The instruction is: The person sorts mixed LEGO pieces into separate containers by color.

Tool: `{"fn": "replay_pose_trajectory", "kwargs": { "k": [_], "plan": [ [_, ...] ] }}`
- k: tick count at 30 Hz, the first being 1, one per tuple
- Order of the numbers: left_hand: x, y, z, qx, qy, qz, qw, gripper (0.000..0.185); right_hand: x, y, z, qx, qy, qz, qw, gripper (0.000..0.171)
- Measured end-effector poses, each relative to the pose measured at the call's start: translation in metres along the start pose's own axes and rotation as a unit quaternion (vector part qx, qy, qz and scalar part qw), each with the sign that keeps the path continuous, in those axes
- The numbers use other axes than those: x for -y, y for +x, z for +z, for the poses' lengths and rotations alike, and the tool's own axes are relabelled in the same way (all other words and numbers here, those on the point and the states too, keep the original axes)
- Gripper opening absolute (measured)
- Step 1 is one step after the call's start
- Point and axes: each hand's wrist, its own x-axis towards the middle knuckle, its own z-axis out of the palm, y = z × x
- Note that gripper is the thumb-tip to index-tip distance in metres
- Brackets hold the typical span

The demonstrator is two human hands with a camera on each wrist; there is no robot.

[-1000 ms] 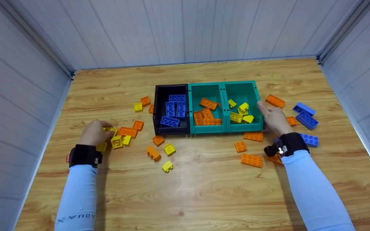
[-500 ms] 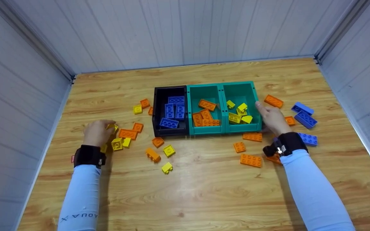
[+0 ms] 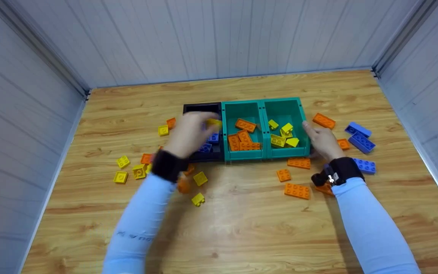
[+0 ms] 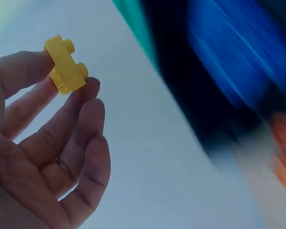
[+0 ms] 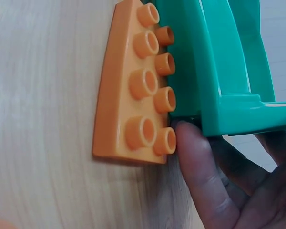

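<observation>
My left hand (image 3: pixel 188 133) is over the dark bin (image 3: pixel 213 155), blurred in the head view. Its thumb and fingertips pinch a small yellow building brick (image 4: pixel 66 66), whose studs show in the left wrist view. Several blue bricks (image 3: pixel 205 147) lie in the dark bin, partly hidden by this hand. My right hand (image 3: pixel 323 142) holds the right side of the right-hand green bin (image 3: pixel 289 152), with one digit on the rim and fingers (image 5: pixel 200 167) at its lower corner. Yellow bricks (image 3: pixel 278 140) lie in that bin; orange bricks (image 3: pixel 245 125) lie in the middle green bin (image 3: pixel 242 155).
Loose yellow bricks (image 3: pixel 120 177) and orange bricks are scattered left of the bins. To the right lie orange bricks (image 3: pixel 297 190) and blue bricks (image 3: pixel 362 142). An orange brick (image 5: pixel 128 95) sits against the green bin's front. Pale panel walls (image 3: pixel 219 42) enclose the wooden table (image 3: pixel 249 236).
My left hand has picked up a yellow brick from the left pile and moved right and away from me, over the dark bin. My right hand has stayed at the green bin.
</observation>
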Motion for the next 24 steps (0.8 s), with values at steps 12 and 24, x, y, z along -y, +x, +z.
{"fn": "replay_pose_trajectory", "kwargs": {
  "k": [12, 24],
  "plan": [
    [-0.100, 0.104, 0.090, 0.128, 0.144, 0.151, 0.9695, 0.026, 0.005, 0.004, 0.009, 0.011, -0.004, 0.015, 1.000, 0.091],
    [-0.092, 0.121, 0.128, 0.153, 0.265, 0.083, 0.9483, 0.022, 0.011, 0.003, 0.015, 0.014, 0.015, -0.002, 1.000, 0.086]
  ]
}}
